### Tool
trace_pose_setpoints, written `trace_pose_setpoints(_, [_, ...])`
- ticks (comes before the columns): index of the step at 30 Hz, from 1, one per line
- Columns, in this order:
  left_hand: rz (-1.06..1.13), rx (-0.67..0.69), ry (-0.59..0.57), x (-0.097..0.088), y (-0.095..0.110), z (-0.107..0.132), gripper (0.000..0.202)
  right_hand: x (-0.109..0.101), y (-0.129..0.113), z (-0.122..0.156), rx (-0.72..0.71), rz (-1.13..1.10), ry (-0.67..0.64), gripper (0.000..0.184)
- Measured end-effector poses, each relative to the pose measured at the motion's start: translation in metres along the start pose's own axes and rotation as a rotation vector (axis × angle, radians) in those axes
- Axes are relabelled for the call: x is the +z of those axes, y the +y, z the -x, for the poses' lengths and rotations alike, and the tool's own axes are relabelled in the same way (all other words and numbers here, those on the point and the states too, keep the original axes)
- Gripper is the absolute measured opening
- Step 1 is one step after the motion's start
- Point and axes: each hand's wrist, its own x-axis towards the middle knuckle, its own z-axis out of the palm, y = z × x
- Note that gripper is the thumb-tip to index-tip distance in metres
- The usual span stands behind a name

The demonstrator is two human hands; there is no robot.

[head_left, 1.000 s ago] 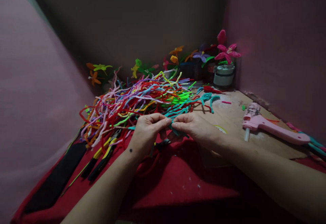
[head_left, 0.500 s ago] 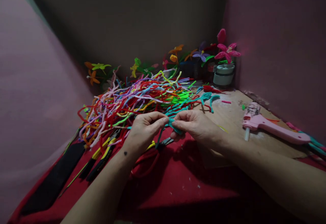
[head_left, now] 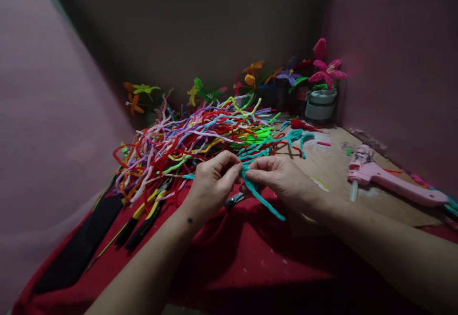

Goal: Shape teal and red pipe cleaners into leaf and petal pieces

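Observation:
A teal pipe cleaner (head_left: pixel 265 203) is pinched between my two hands at the middle of the view, its free end slanting down to the right. My left hand (head_left: pixel 217 179) has thumb and forefinger closed on it from the left. From the right, my right hand (head_left: pixel 277 176) grips it with thumb and index finger, fingertips almost meeting the left ones. How it is bent between the fingers is partly hidden. Just behind lie more teal pipe cleaners (head_left: pixel 254 152). Scissors (head_left: pixel 234 200) with red handles rest on the red cloth below my hands.
A heap of colourful pipe cleaners (head_left: pixel 179 138) covers the table's left and middle. Yellow-and-black pliers (head_left: pixel 146 215) and a black strip (head_left: pixel 82 243) lie at left. On the board (head_left: pixel 332 162) at right sits a pink glue gun (head_left: pixel 390 181). Pipe-cleaner flowers (head_left: pixel 327 72) stand behind.
The free end of the teal pipe cleaner hung down near my left hand; now it points down to the right. Both hands stay pinched, and the whole view has shifted slightly.

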Motion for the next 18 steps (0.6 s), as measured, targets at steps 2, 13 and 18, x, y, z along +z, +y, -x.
trace_pose_setpoints(2, [-0.099, 0.059, 0.031, 0.0024, -0.0037, 0.0011, 0.011, 0.0006, 0.0024, 0.0000, 0.040, -0.034, -0.014, 0.014])
trace_pose_setpoints(13, [0.046, -0.116, -0.030, 0.0035, -0.0022, -0.0053, 0.016, 0.0000, -0.0037, 0.0040, 0.321, -0.029, -0.039, 0.014])
trace_pose_setpoints(18, [-0.219, -0.050, 0.078, 0.0097, -0.0084, -0.0059, 0.014, -0.0012, 0.0060, -0.0013, 0.183, 0.231, 0.015, 0.022])
